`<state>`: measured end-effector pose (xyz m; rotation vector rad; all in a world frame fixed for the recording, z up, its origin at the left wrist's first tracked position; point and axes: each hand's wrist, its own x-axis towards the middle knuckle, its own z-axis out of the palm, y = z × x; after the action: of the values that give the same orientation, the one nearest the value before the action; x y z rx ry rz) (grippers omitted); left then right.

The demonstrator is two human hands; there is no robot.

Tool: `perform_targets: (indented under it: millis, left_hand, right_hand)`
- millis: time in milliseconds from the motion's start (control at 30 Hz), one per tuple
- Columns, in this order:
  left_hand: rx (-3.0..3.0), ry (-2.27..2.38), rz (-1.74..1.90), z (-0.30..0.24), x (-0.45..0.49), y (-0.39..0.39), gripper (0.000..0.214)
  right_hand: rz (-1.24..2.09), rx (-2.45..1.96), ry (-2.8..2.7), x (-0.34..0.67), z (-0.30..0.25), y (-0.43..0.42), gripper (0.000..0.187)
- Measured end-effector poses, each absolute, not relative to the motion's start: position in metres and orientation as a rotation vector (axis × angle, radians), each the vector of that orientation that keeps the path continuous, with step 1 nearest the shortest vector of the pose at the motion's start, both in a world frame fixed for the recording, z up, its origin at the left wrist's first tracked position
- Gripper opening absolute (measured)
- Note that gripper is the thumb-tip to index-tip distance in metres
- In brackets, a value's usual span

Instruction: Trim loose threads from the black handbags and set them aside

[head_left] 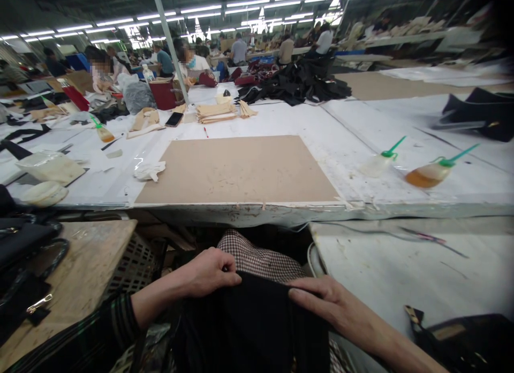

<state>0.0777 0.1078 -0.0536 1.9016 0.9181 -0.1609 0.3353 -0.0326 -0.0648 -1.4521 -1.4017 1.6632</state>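
Observation:
A black fabric piece (257, 319) lies over my lap, on checked cloth (257, 258). My left hand (209, 274) is closed, pinching the top left edge of the black fabric. My right hand (325, 303) grips its top right edge with the fingers curled over it. Both hands are below the front edge of the white worktable (361, 143). A brown cardboard sheet (236, 169) lies flat on that table straight ahead of me.
Two squeeze bottles with green nozzles (379, 161) (431, 172) lie to the right of the cardboard. A crumpled white rag (148, 169) is at its left. A wooden side table (76, 276) with black bags stands at my left, and a white bench (421, 271) at my right. Other people work in the back.

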Motion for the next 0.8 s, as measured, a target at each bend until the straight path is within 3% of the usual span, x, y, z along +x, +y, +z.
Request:
perform_targets:
  millis: [333,533,800]
  left_hand:
    - [1.911,0.655,-0.12,-0.051,0.069,0.107,0.022]
    - [1.87,0.52,-0.089,-0.05,0.068,0.105,0.021]
    - [1.93,0.51,-0.104,-0.048,0.073,0.105,0.019]
  right_hand:
    - [1.498,-1.495,-1.502,0.342,-0.077,-0.037,0.037]
    - [1.234,-1.533,-1.711,0.346,-0.076,-0.031,0.034]
    - [0.724,-1.549,-2.188,0.324,-0.065,-0.02,0.013]
